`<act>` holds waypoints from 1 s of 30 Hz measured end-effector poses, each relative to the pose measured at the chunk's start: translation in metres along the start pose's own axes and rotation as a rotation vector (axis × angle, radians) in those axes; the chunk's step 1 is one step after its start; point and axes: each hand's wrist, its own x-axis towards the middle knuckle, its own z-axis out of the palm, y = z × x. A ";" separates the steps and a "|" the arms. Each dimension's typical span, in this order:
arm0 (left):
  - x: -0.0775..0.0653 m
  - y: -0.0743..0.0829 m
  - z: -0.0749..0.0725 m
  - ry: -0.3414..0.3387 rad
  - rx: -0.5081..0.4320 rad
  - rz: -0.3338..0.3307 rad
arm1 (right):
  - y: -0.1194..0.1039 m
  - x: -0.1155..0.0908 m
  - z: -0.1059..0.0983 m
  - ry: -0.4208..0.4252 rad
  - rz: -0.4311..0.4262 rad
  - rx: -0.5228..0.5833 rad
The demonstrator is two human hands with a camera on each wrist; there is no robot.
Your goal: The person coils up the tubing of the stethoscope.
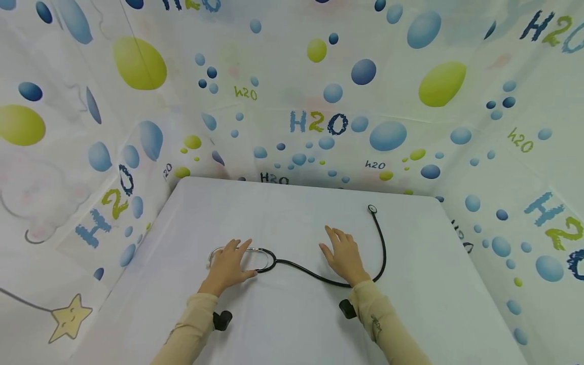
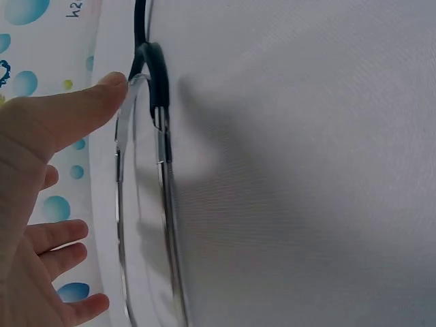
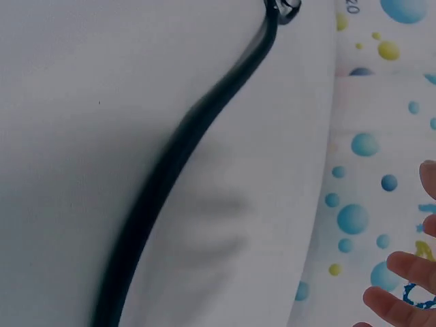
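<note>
A stethoscope with black tubing (image 1: 310, 272) and metal ear tubes (image 2: 163, 184) lies stretched across the white table. Its chest piece (image 1: 372, 209) rests toward the back right, and the tubing curves from there down to the front and over to the left. My left hand (image 1: 228, 266) hovers over the ear tubes with fingers spread, covering part of them in the head view. In the left wrist view its thumb (image 2: 102, 102) overlaps the black fork of the tubing. My right hand (image 1: 344, 256), fingers extended, is above the table by the tubing's bend and holds nothing.
The white table (image 1: 274, 213) has a rounded back left corner. Behind it and at both sides hangs a white curtain (image 1: 283, 66) printed with blue and green drops and H2O lettering. A dark wrist-worn device (image 1: 222, 320) sits below each hand.
</note>
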 end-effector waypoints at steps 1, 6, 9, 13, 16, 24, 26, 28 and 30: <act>0.000 0.000 0.002 -0.010 -0.005 -0.004 | -0.001 0.000 0.003 -0.010 -0.003 -0.003; 0.004 -0.001 0.007 -0.042 -0.014 -0.016 | -0.008 -0.001 0.015 -0.049 -0.012 -0.003; 0.007 -0.003 0.010 -0.066 -0.015 -0.022 | -0.011 0.000 0.023 -0.062 -0.034 -0.007; 0.011 -0.005 0.015 -0.116 -0.046 -0.030 | -0.013 0.001 0.034 -0.136 -0.068 0.005; 0.012 -0.008 0.021 -0.144 -0.084 -0.033 | -0.017 0.001 0.044 -0.223 -0.084 0.050; 0.014 -0.014 0.025 -0.110 -0.074 -0.006 | -0.033 0.002 0.072 -0.398 -0.068 0.064; 0.014 -0.014 0.025 -0.105 -0.078 -0.006 | -0.035 0.003 0.074 -0.382 -0.070 0.054; 0.013 -0.014 0.025 -0.100 -0.081 -0.008 | -0.036 0.003 0.075 -0.371 -0.073 0.045; 0.013 -0.015 0.025 -0.091 -0.079 -0.007 | -0.037 0.004 0.075 -0.365 -0.075 0.048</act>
